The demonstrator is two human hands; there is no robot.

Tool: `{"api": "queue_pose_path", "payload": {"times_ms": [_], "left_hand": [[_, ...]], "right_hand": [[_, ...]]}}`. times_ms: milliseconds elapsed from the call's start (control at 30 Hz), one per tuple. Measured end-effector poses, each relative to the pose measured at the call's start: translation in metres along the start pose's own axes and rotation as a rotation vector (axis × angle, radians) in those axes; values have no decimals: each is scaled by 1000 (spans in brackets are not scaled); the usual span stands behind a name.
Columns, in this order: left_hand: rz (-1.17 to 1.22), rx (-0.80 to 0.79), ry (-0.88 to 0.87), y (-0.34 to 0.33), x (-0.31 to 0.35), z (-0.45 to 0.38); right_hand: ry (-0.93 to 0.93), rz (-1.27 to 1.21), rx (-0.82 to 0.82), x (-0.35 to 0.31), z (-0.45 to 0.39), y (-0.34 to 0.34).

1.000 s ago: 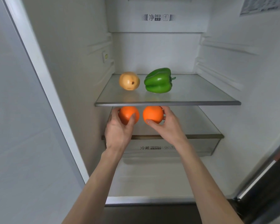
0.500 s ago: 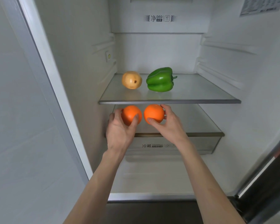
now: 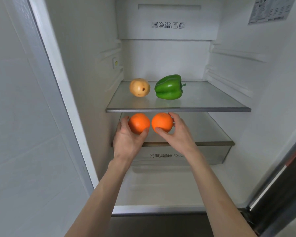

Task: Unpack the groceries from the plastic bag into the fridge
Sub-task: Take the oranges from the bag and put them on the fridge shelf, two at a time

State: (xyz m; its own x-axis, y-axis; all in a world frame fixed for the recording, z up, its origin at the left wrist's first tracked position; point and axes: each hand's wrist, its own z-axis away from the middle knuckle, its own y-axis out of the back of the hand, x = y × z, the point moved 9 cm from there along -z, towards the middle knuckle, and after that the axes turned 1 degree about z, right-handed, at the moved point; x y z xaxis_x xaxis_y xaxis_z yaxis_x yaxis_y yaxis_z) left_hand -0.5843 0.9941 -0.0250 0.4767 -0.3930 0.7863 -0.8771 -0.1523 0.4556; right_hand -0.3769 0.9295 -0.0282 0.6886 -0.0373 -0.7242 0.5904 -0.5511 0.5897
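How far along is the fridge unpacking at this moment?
Done: a potato and green pepper sit on the upper glass shelf. In hand: the left hand and right hand each hold an orange just under that shelf. Left: setting them down; the bag is out of view.

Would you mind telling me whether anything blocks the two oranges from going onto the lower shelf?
Nothing visible does. The left hand holds one orange, the right hand the other, just under the upper shelf; the lower shelf behind them looks bare.
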Motion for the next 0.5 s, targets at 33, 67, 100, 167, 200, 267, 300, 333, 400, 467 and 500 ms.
{"api": "queue_pose_path", "payload": {"times_ms": [33, 67, 100, 167, 200, 267, 300, 333, 400, 467, 500], "left_hand": [[5, -2, -4, 0, 0, 0], [11, -4, -8, 1, 0, 0], [15, -5, -11, 1, 0, 0], [17, -5, -19, 2, -1, 1], [14, -2, -25, 3, -1, 2], [3, 5, -39, 5, 0, 3], [-3, 6, -48, 5, 0, 4], [-14, 5, -57, 7, 0, 6], [-39, 12, -83, 11, 2, 10], [-59, 27, -123, 18, 6, 18], [-70, 30, -142, 21, 9, 24]], "right_hand": [[0, 2, 2, -1, 0, 0], [1, 5, 6, -2, 1, 1], [2, 7, 9, -2, 1, 1], [5, 9, 17, -4, 3, 3], [10, 12, 24, -5, 4, 4], [24, 21, 43, -7, 7, 7], [32, 27, 52, -8, 9, 9], [39, 32, 61, -10, 12, 11], [54, 44, 86, -12, 18, 15], [69, 54, 122, -14, 27, 21], [78, 56, 135, -15, 33, 24]]}}
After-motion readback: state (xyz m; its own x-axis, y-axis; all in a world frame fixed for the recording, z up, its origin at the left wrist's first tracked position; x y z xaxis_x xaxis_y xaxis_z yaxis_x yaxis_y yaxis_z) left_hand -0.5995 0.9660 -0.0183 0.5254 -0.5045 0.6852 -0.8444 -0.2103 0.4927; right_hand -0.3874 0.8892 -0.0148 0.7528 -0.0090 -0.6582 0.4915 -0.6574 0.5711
